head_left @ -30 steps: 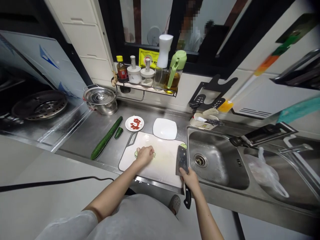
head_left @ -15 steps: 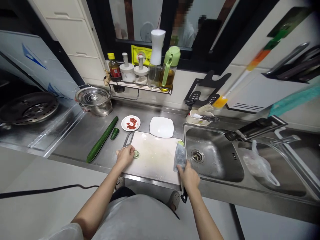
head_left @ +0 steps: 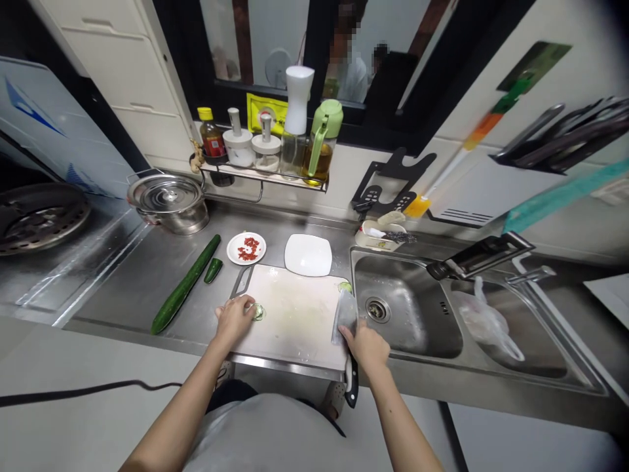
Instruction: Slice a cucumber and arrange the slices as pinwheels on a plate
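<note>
The counter is gleaming as smooth metal, and the pot at far left is shining like polished steel. The board is looking like matt plastic, while the square plate beyond it is looking smooth and glossy. The knife is showing a smooth metal blade and a plastic-looking handle. At right, the metal sink is reflecting light, and the bag is looking like crinkled plastic.

Cleaver — partly behind right hand
</note>
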Available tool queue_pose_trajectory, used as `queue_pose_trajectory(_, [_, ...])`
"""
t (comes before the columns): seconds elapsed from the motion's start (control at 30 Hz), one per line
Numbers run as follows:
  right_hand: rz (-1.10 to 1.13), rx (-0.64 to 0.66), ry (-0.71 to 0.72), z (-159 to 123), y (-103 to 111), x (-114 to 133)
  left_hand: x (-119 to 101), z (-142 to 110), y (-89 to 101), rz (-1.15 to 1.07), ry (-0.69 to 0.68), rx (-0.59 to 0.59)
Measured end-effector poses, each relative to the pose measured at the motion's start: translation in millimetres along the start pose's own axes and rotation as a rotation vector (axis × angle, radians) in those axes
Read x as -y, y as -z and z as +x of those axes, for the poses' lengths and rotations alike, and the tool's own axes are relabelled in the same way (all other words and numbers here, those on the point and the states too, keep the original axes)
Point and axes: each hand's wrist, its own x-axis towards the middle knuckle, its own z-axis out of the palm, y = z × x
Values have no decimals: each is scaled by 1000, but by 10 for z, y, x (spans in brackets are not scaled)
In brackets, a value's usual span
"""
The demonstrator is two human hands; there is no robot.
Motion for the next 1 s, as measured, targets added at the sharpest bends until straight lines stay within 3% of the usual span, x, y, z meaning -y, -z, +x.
queue_pose_trajectory(0.1, [109, -99, 6, 170, 196, 31, 15, 22, -9, 3, 1, -27])
queue_pose_trajectory(0.23, [307, -207, 163, 708, 394, 303, -30, 28, -38, 4, -9, -40])
queue_pose_trajectory(0.33, [413, -176, 183, 1214, 460, 610, -75, 5, -67, 0, -14, -45])
queue_pose_trajectory(0.5, [579, -71, 39, 1806, 528, 943, -38, -53, -104, -26, -6, -60])
queue_pose_trajectory(0.77, [754, 79, -58, 2122, 536, 1040, 131, -94, -109, -10, 29, -95])
queue_pose_trajectory(1.0, [981, 150, -73, 2136, 501, 1047, 119, -80, -107, -7, 28, -107])
